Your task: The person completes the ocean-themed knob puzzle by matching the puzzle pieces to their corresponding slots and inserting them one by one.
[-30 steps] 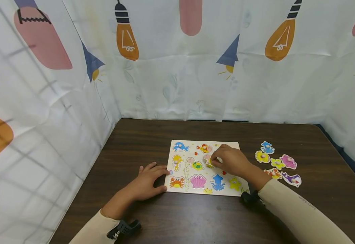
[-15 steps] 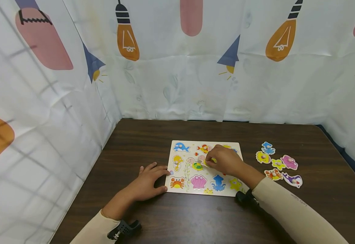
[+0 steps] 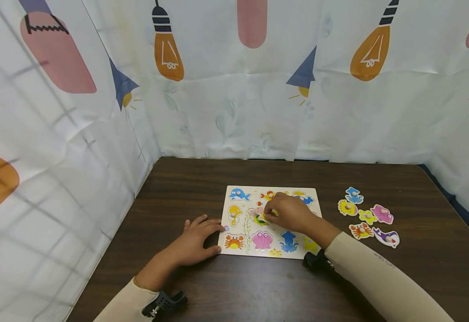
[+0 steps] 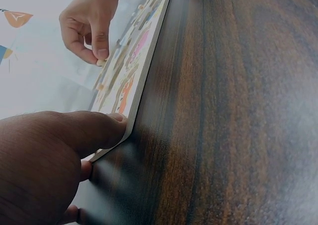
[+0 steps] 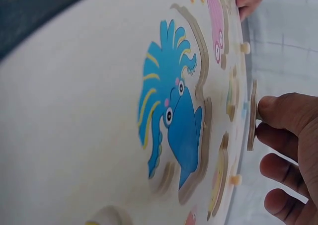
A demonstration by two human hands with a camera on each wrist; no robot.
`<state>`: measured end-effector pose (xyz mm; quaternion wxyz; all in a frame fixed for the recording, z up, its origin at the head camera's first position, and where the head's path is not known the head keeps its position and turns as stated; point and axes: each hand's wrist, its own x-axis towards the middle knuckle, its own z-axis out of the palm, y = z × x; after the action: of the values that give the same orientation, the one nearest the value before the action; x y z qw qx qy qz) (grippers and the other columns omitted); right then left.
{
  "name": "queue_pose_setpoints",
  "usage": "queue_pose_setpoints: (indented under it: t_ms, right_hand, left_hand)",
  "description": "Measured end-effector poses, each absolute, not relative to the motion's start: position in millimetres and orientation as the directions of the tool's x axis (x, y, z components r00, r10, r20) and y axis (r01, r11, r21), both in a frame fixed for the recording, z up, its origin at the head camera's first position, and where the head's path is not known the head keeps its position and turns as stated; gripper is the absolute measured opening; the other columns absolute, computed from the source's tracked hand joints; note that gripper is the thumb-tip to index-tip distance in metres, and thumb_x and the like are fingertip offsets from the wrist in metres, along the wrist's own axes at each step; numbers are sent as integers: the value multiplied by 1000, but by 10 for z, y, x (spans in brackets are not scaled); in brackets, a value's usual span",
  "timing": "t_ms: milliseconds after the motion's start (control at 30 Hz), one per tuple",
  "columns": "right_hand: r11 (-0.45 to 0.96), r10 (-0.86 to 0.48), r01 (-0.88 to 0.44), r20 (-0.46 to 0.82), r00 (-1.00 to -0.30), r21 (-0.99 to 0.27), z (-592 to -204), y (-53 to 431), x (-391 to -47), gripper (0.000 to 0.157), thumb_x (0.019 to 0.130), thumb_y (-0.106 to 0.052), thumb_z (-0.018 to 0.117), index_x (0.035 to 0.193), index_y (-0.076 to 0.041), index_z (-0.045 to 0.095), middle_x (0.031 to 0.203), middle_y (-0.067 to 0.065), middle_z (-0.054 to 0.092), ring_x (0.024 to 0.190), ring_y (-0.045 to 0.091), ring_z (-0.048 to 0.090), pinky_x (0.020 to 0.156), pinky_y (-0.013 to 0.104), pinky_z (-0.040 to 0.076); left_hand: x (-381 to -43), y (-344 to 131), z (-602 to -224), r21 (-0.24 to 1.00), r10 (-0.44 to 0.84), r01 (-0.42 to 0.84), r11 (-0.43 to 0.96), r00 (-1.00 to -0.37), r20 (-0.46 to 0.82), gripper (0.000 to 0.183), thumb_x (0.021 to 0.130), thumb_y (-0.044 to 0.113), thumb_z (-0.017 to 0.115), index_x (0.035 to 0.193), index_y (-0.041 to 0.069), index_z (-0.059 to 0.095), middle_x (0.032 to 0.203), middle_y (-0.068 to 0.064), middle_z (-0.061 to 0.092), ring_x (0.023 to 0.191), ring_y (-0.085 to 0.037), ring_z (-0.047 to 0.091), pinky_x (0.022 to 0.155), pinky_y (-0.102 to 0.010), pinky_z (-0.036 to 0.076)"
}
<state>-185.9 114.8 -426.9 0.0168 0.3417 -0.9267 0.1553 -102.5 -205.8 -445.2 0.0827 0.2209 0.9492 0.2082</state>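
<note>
My left hand (image 3: 197,239) rests at the left edge of the sea-animal puzzle board (image 3: 238,252), thumb on its near corner. The right hand (image 3: 292,212) pinches the small wooden knob of a turtle puzzle piece (image 5: 252,118) between thumb and finger. In the right wrist view that piece stands edge-on, a little off the board, its picture turned away. From the head view it overlaps the board's turtle picture. The squid recess (image 5: 174,111) lies close to the right wrist camera. Knobbed whale (image 3: 239,194), fish (image 3: 267,195) and seahorse (image 3: 234,214) pieces sit in the board.
Several loose pieces lie on the brown table (image 3: 186,188) right of the board, among them a blue squid (image 3: 353,195), a pink shell (image 3: 381,214), a crab (image 3: 361,230) and a purple whale (image 3: 386,237). A patterned white curtain (image 3: 226,112) hangs behind the table.
The right hand has moved left across the board with the turtle piece, from right of the turtle picture to over it. The left hand has stayed at the board's edge.
</note>
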Motion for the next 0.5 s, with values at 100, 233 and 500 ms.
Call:
queue_pose_setpoints:
  t_ms: [100, 233, 500]
  right_hand:
    - [713, -636, -648, 142, -758, -269, -4283, 1114, -1864, 4, 92, -26, 76, 91, -27, 80, 90, -17, 66, 85, 5, 53, 64, 25, 46]
    - [710, -642, -652, 135, -754, -267, -4296, 1068, -1865, 5, 92, -26, 77, 89, -29, 79, 91, -16, 65, 84, 5, 52, 64, 25, 46]
    - [720, -639, -639, 99, -763, -271, -4313, 998, -1874, 4, 92, -29, 79, 88, -27, 78, 86, -17, 62, 80, 6, 49, 63, 25, 45]
  left_hand:
    - [-1027, -2061, -4459, 428, 453, 386, 817, -889, -63, 49, 92, 36, 77, 138, 24, 62, 154, -2, 48, 148, -43, 28, 107, -81, 11]
    - [-1030, -2064, -4468, 425, 450, 384, 820, -891, -62, 49, 92, 37, 77, 137, 25, 62, 154, -1, 49, 148, -43, 29, 107, -81, 12]
    - [-1029, -2071, -4470, 425, 452, 388, 818, -890, -57, 49, 92, 37, 77, 137, 25, 63, 153, -2, 50, 148, -43, 29, 107, -81, 12]
